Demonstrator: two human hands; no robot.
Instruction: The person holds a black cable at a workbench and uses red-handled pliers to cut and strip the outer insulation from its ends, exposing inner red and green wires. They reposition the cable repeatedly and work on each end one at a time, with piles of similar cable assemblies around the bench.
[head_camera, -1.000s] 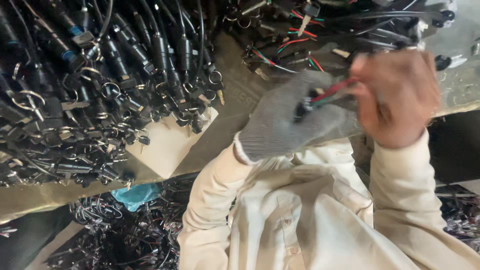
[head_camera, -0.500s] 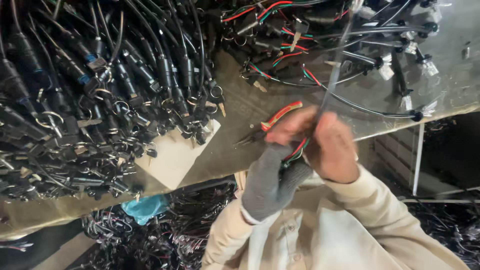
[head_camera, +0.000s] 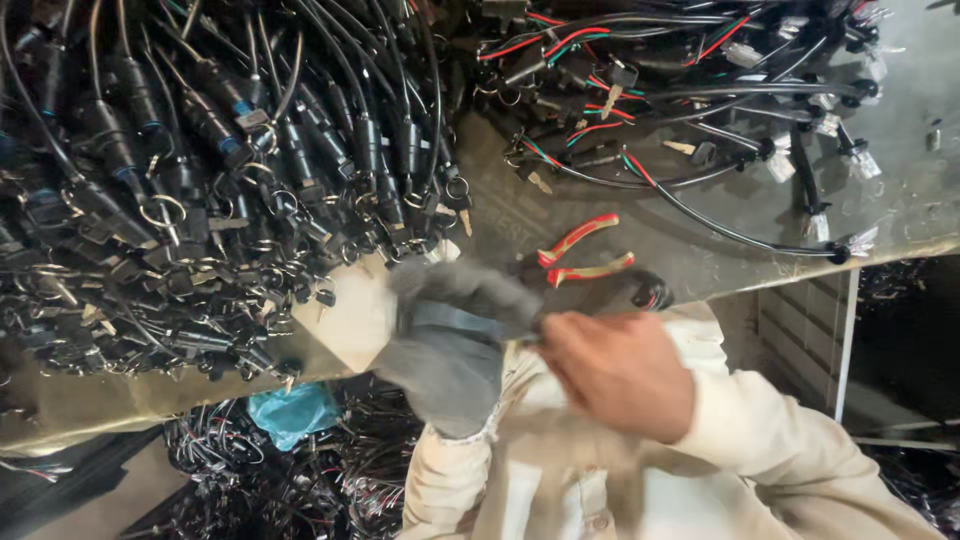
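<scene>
My left hand (head_camera: 452, 345), in a grey knit glove, is blurred with motion; its grip looks curled shut, but I cannot tell for certain what it has hold of. My bare right hand (head_camera: 622, 372) sits just beside it, touching it at the fingertips, its grip closed in a loose fist around something thin that the blur hides, so I cannot tell what that is either. Both sleeves are cream-coloured.

The red-and-yellow-handled pliers (head_camera: 585, 255) lie on the table (head_camera: 900, 215) just beyond my two hands, a little above the gap between them, handles spread and pointing away to the right. Neither grip touches them.

Further off beyond my left hand spreads a dense pile of black cables with key rings and keys (head_camera: 200, 180). Beyond my right hand lies a looser heap of black wire harnesses with red and green wires and white connectors (head_camera: 700, 90). Below the table edge, beside my left forearm, a crumpled blue bag (head_camera: 290, 412) rests on more tangled wires (head_camera: 250, 480) on the floor.
</scene>
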